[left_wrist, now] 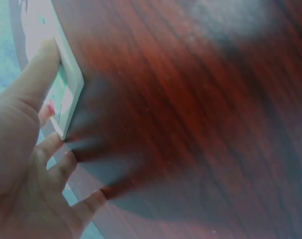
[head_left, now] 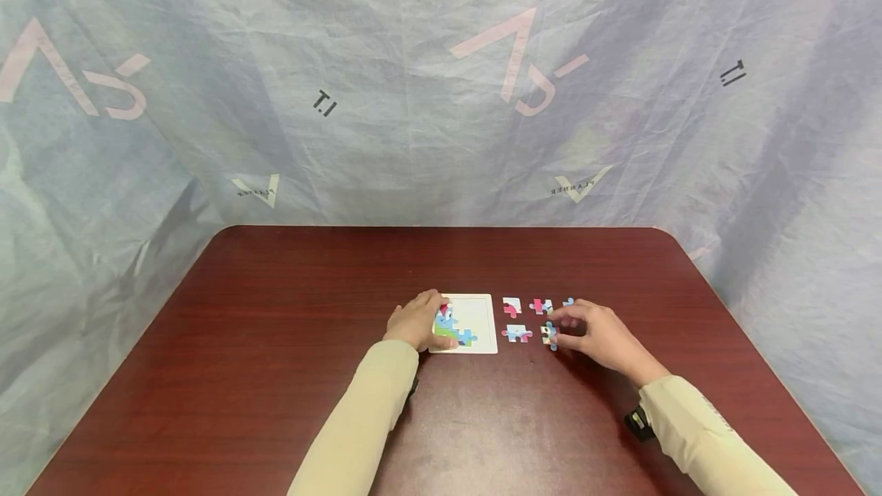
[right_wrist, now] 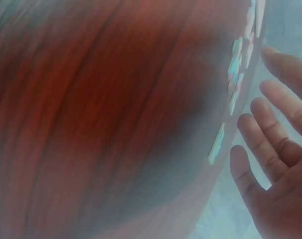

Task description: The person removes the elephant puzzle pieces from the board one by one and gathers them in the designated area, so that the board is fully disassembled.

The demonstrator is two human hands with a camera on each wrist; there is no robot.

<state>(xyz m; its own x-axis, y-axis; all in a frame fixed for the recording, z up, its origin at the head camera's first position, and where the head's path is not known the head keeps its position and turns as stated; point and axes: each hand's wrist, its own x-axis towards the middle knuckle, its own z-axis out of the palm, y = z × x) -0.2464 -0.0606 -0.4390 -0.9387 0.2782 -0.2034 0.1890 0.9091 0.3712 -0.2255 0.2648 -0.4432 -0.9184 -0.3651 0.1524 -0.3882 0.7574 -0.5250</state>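
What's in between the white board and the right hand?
Loose puzzle pieces lie between the board and the right hand; the head view shows it.

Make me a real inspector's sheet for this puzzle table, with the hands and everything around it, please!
Surface: reddish-brown table with visible wood grain and a shiny patch near the person.
Puzzle things: white puzzle board, partly filled along its left and lower parts; at least five loose pieces to its right.
Clutter: nothing seen.
Hands: left hand rests on the board's left side, thumb on top; right hand is at the near row's right-hand piece, contact unclear.
Cables: nothing seen.
Surroundings: pale cloth with printed letters, behind and at both sides.
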